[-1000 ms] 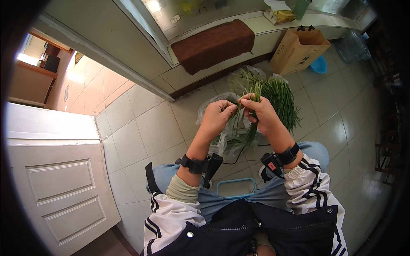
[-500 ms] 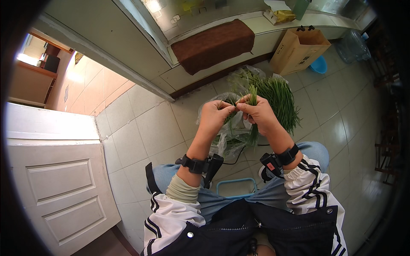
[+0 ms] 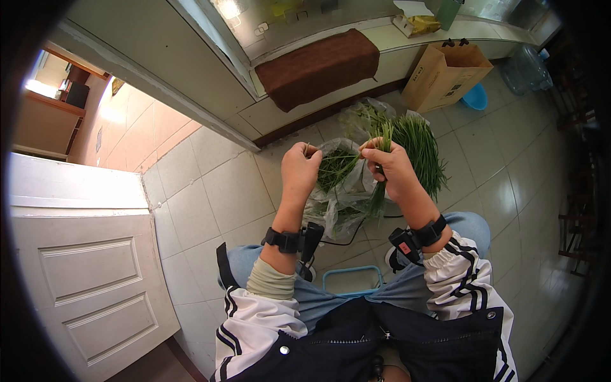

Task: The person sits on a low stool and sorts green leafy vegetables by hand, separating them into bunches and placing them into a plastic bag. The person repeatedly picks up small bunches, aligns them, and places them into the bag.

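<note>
My right hand [image 3: 396, 170] is closed around a small bunch of garlic chives [image 3: 377, 200], its pale ends up and its green leaves hanging below. My left hand [image 3: 299, 170] is apart from it, to the left, with thumb and fingers pinched together; whatever they hold is too small to make out. Between the hands, a clear plastic bag [image 3: 351, 186] lies open on the floor with loose green stalks and leaves [image 3: 334, 169] inside. Just right of my right hand lies a large pile of garlic chives [image 3: 420, 156].
Behind the chives, a brown paper bag [image 3: 439, 79] stands near the wall, beside a blue basin [image 3: 474, 97] and a large clear water bottle [image 3: 527, 70]. A brown cloth [image 3: 318, 69] covers part of the ledge. A white door [image 3: 95, 274] stands at the left.
My left hand has moved left, away from my right hand, uncovering the stalks in the plastic bag. My right hand still holds the chives, shifted slightly right.
</note>
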Demonstrator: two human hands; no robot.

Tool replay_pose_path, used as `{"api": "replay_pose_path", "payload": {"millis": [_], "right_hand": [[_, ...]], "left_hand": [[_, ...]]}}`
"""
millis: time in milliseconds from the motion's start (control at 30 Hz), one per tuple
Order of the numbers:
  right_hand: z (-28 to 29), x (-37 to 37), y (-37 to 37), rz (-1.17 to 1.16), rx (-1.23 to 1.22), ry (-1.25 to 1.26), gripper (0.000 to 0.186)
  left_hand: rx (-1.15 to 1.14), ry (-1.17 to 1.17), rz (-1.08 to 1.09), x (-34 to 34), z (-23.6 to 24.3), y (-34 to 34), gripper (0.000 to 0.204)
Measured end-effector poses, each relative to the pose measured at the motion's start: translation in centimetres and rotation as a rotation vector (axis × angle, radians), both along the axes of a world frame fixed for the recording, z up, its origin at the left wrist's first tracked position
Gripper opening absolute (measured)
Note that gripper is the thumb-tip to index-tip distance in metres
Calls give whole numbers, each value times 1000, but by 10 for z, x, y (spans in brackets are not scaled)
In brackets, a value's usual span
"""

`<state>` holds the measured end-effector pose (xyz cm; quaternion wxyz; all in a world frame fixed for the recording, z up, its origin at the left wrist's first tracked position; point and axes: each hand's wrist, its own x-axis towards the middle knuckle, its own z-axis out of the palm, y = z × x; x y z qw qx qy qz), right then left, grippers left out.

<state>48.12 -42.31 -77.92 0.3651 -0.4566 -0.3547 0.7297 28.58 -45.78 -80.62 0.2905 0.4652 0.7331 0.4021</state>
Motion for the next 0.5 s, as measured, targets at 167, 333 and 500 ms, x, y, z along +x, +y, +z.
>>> {"api": "replay_pose_path", "payload": {"millis": [167, 333, 500], "right_hand": [[2, 7, 3, -83, -1, 90, 3], [9, 15, 6, -205, 43, 167, 4], [9, 11, 3, -209, 63, 183, 6]], "left_hand": [[-24, 215, 49, -6, -9, 0, 15], [-82, 244, -26, -7, -13, -3, 13], [35, 16, -154, -4, -15, -4, 12]]}}
